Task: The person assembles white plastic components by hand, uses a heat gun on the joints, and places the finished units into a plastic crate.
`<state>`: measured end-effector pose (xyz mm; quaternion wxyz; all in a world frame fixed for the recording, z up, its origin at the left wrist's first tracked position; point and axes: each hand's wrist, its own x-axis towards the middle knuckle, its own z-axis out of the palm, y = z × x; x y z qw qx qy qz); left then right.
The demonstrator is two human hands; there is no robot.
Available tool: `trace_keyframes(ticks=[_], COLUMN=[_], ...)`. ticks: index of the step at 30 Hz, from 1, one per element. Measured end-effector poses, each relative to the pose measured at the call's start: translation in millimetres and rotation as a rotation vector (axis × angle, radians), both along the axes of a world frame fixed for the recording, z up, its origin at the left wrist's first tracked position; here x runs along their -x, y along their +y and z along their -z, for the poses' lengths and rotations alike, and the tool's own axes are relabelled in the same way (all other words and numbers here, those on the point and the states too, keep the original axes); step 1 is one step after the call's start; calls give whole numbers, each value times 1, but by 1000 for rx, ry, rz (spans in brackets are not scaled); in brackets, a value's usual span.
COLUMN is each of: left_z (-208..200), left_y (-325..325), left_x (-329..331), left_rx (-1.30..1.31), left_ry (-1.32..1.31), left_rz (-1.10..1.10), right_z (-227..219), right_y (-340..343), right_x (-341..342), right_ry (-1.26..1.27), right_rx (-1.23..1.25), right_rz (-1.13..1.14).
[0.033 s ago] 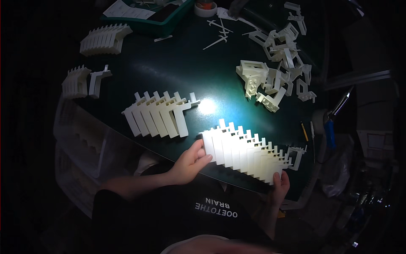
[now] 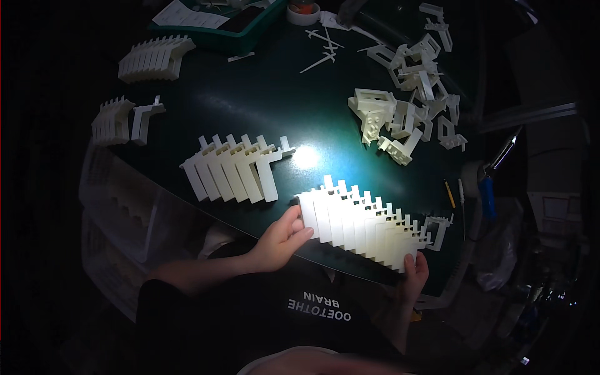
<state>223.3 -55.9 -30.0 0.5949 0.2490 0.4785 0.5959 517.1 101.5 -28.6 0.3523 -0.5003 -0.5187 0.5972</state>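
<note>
Nothing shifted since earlier frame: row of white plastic brackets (image 2: 362,224) same place, near table edge (image 2: 262,125). Left hand (image 2: 281,240) presses left end, fingers closed against it; right hand (image 2: 415,275) clasps right end. Second row (image 2: 234,167) behind, untouched; alignment apparently ongoing.

White plastic brackets (image 2: 359,224) on a dark, probably green table (image 2: 262,106).

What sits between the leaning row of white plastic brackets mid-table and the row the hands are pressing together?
In the head view, only bare dark green tabletop with a bright light glare separates the middle row from the held row.
</note>
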Motion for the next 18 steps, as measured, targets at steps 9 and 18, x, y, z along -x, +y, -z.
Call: trace_keyframes(ticks=[9,18], left_z=[0,-1], left_y=[0,-1], left_x=[-1,-6], left_rx=[51,74], left_ry=[-16,-19], left_rz=[21,-19], right_z=[-10,-17], right_y=[-2,-4], right_x=[0,-1], right_ry=[-5,-26], right_rx=[19,-21], right_rz=[0,-50])
